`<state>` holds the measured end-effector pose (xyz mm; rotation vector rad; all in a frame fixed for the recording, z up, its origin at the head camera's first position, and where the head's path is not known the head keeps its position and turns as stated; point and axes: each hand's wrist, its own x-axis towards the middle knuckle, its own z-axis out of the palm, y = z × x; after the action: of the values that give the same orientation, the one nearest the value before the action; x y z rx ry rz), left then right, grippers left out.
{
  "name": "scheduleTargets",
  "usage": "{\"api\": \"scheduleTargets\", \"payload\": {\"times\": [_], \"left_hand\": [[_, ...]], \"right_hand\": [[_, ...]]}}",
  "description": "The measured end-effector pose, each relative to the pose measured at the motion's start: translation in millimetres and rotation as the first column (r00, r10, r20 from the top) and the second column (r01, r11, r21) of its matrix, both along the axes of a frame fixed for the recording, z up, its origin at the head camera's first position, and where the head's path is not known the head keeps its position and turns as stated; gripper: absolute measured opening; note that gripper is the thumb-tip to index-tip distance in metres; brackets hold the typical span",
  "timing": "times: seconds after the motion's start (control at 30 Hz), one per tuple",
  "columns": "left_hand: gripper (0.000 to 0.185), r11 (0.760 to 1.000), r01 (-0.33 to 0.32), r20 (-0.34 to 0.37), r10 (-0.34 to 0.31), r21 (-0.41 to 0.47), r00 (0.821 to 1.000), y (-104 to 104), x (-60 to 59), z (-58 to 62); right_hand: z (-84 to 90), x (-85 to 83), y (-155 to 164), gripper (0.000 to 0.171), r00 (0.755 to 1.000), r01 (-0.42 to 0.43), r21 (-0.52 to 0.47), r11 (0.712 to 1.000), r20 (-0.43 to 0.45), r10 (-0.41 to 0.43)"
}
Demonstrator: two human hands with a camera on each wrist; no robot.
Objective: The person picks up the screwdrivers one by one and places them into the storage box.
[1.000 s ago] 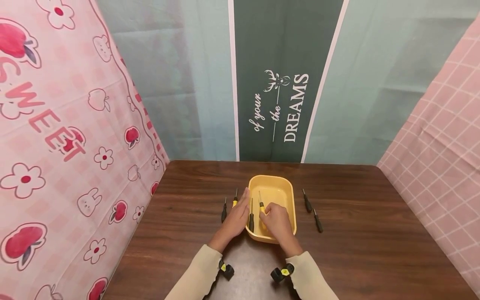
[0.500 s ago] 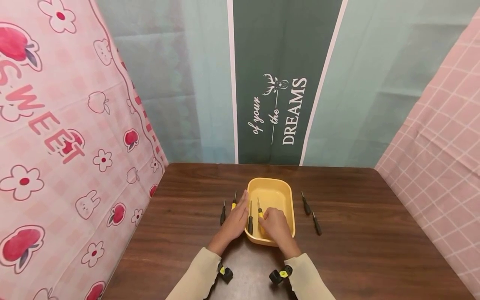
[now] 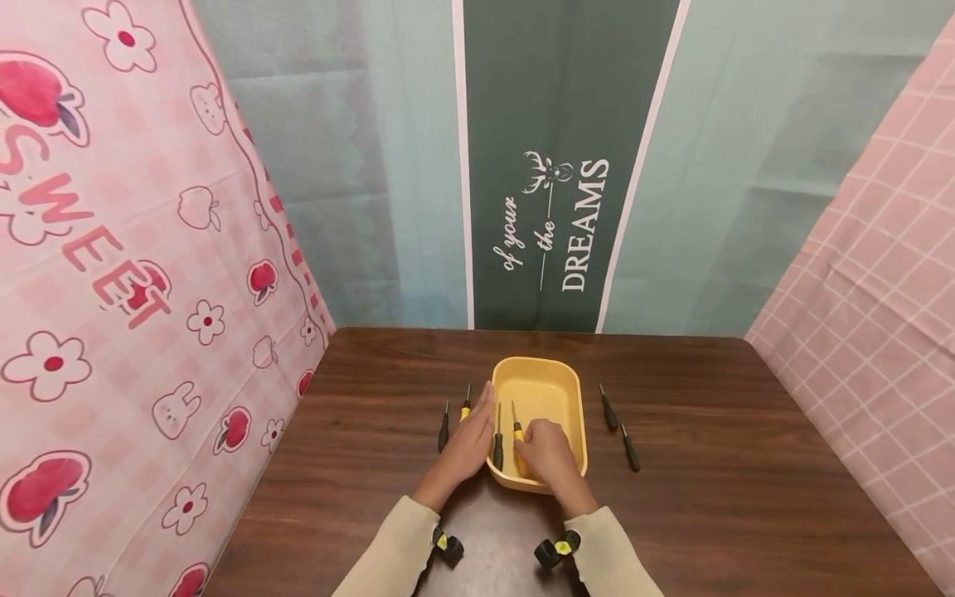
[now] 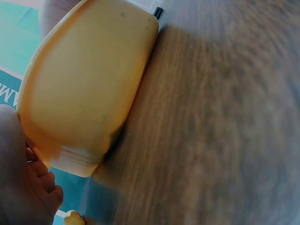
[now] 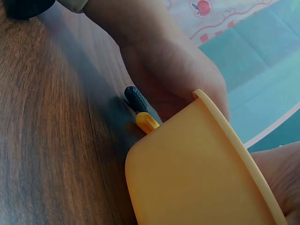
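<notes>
A yellow plastic tray (image 3: 555,385) stands mid-table. My right hand (image 3: 550,454) is inside its near end and pinches a yellow-handled screwdriver (image 3: 515,421) whose shaft points away from me. My left hand (image 3: 466,448) lies with straight fingers against the tray's left wall (image 4: 89,89). A black screwdriver (image 3: 497,439) lies along that left rim beside the left hand. In the right wrist view a black-and-yellow handle (image 5: 139,107) shows between the left palm (image 5: 173,70) and the tray wall (image 5: 201,183).
Loose screwdrivers lie on the dark wooden table (image 3: 709,497): two left of the tray (image 3: 444,427) (image 3: 466,400) and two on its right (image 3: 609,412) (image 3: 630,448). Patterned cloth walls close in the table at the back and on both sides.
Both hands keep their places at the tray, the right one still holding the screwdriver. Only the head view has drifted a little.
</notes>
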<state>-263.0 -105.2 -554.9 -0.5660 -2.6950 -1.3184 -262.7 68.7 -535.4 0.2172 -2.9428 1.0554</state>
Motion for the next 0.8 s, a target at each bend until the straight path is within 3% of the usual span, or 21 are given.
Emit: {"api": "scheduleTargets", "payload": {"times": [0.17,0.8], "left_hand": [[0.055,1.000,-0.002,0.019,0.002,-0.003,1.000,-0.1,1.5,-0.4],[0.055,1.000,0.004,-0.013,-0.004,0.006,1.000,-0.5,-2.2,0.3]], "right_hand": [[0.6,2.1,-0.3,0.034,1.000,-0.013,0.002,1.000,0.028,0.013],[5.5,-1.0,-2.1,0.034,0.995,-0.033,0.009,0.999,0.097,0.032]]}}
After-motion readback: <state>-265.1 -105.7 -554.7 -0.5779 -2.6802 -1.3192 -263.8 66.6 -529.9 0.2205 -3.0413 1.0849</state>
